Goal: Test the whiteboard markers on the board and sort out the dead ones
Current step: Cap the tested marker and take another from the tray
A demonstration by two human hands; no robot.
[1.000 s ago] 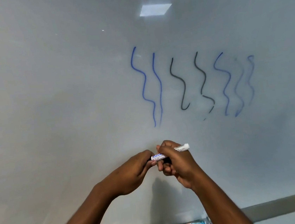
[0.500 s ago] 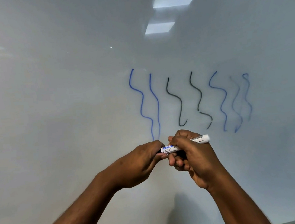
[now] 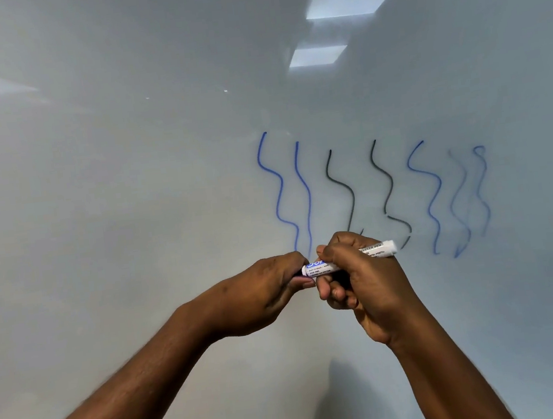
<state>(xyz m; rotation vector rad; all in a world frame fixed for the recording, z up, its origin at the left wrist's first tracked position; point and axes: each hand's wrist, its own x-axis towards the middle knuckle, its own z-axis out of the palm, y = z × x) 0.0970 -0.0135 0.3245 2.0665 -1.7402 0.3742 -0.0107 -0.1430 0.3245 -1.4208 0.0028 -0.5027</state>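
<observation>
Head view, left hand point(image 3: 260, 293), right hand point(image 3: 366, 281) both grip marker point(image 3: 320, 268), squiggles point(image 3: 439, 179) on whiteboard point(image 3: 128, 191) partly hidden

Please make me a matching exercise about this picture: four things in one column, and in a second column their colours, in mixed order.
Column A
1. marker
2. first line from the left
3. third line from the left
4. last line on the right

Column B
a. black
b. faded blue
c. white with print
d. strong blue

Pairs: 1-c, 2-d, 3-a, 4-b
</observation>
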